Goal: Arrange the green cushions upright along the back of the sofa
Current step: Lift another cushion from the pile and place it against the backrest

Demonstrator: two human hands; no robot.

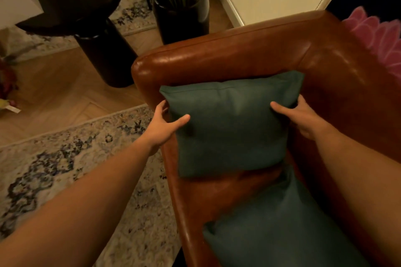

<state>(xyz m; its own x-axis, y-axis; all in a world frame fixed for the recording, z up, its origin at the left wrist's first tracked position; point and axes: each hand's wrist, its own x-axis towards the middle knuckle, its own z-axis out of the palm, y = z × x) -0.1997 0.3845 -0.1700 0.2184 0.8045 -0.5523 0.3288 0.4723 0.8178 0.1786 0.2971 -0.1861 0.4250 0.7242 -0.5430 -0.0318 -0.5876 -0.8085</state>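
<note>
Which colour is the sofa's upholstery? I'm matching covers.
Glossy reddish-brown leather, seen on the sofa arm in the head view.

The brown leather sofa's arm (217, 54) and back (347, 76) wall in the corner filled by the held green cushion (230, 128), a second green cushion (282, 223) covers the seat nearer us, and open room lies only over the patterned rug (65, 169) to the left.
</note>
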